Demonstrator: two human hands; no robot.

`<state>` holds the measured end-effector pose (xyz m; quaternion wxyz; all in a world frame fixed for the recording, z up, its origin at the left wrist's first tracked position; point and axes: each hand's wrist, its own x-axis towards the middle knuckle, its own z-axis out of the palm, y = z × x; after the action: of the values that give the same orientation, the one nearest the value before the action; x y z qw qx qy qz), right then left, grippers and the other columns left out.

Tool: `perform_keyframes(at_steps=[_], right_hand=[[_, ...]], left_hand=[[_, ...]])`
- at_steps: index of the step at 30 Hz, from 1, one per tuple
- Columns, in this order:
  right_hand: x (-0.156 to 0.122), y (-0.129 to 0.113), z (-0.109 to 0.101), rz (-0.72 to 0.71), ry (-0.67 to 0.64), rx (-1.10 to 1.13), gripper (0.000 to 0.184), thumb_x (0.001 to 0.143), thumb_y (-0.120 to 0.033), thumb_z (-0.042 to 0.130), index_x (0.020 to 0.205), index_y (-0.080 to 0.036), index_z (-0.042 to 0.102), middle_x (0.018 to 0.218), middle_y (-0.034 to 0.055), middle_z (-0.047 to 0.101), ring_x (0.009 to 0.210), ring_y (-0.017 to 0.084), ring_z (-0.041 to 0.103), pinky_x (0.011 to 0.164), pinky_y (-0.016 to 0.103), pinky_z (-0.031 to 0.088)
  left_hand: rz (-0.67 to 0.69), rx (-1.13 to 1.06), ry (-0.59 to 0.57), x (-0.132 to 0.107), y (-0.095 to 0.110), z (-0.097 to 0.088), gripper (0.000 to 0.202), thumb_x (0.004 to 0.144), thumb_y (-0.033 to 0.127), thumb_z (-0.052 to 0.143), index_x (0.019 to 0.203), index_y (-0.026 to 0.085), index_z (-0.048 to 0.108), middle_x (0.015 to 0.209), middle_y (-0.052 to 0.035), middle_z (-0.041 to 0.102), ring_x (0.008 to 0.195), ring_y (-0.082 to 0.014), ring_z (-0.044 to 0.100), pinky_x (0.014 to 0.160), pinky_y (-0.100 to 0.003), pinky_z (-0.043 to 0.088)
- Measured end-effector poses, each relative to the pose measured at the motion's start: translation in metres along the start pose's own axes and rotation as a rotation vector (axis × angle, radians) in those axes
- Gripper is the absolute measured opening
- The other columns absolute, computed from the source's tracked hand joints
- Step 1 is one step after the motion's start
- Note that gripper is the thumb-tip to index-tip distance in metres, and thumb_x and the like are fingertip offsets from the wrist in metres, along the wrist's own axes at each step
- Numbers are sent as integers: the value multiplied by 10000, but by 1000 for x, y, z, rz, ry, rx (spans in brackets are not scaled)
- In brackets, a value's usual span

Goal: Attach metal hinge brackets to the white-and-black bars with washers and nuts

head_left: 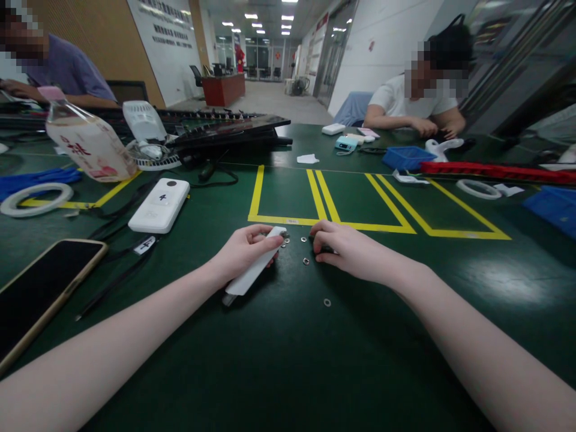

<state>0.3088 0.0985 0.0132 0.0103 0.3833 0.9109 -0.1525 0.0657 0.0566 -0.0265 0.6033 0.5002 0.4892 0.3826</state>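
Black "4" on the white device (157, 210), another "4" on the white tag (144, 245) beside it; red print on the bottle (90, 144), wall lettering (166, 31) and small tape label (292, 221) unreadable.

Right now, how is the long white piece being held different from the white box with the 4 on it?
The long white piece is slim and narrow, while the white box is wider with rounded corners. The piece is in the left grip; the box lies on the table, with no hand on it. The piece has a greyish bit poking out at its near end, but the box shows a dark round spot. Both are white.
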Motion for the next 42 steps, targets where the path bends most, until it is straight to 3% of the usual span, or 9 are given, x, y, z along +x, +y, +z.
perform_keyframes(at_steps=[7, 17, 19, 23, 26, 29, 35, 42], right_hand=[[2, 8, 2, -22, 5, 28, 49, 867, -186, 612, 840, -154, 636, 1155, 55, 509, 969, 192, 543, 817, 323, 465], [-1, -3, -2, 31, -3, -50, 55, 882, -198, 612, 877, -144, 620, 1077, 74, 529, 940, 208, 539, 841, 359, 462], [-2, -5, -2, 13, 10, -88, 36, 873, -184, 624, 867, -148, 625, 1039, 67, 543, 972, 219, 537, 937, 411, 421], [-1, -9, -3, -9, 9, -98, 29, 854, -158, 639, 827, -159, 648, 971, 43, 576, 1022, 222, 543, 1108, 527, 217], [0, -10, -3, -9, 2, -73, 41, 849, -147, 640, 812, -163, 647, 898, 21, 596, 991, 209, 561, 1137, 557, 119], [-2, -5, -7, -15, 34, -49, 64, 848, -139, 635, 897, -174, 659, 927, 19, 614, 1003, 209, 564, 1135, 572, 100], [-8, 9, -11, -59, 25, -41, 142, 863, -178, 644, 986, -217, 701, 1009, 21, 624, 1038, 217, 560, 1111, 587, 143], [-1, -8, -2, -89, 45, -166, 109, 874, -123, 637, 869, -194, 719, 921, 17, 625, 919, 181, 578, 975, 410, 383]], left_hand=[[-3, -2, -7, -1, 2, 1, 435, 817, 369, 702, 1176, 150, 596, 764, -32, 693, 650, -148, 633, 611, -271, 487], [-13, 14, -8, -1, 2, 0, 475, 806, 404, 709, 1196, 162, 585, 794, -40, 699, 689, -166, 649, 635, -291, 504], [-14, 12, -7, -1, 1, 0, 471, 807, 405, 708, 1191, 163, 582, 797, -39, 698, 689, -164, 649, 639, -292, 506], [1, 13, -14, 0, -1, -1, 473, 802, 431, 709, 1179, 174, 583, 801, -32, 694, 691, -161, 645, 645, -295, 505], [1, 13, -25, 0, -1, -1, 471, 805, 438, 706, 1178, 176, 584, 804, -31, 691, 703, -160, 644, 658, -295, 506], [3, 11, -31, -1, 0, -1, 473, 808, 434, 705, 1184, 176, 579, 797, -28, 689, 700, -159, 642, 661, -296, 505], [-1, 34, -25, -2, -1, -1, 495, 808, 443, 701, 1201, 171, 572, 810, -27, 690, 715, -164, 645, 670, -302, 507], [-3, 30, -19, 1, -2, -2, 514, 803, 417, 712, 1224, 162, 564, 823, -40, 702, 730, -177, 658, 676, -312, 513]])
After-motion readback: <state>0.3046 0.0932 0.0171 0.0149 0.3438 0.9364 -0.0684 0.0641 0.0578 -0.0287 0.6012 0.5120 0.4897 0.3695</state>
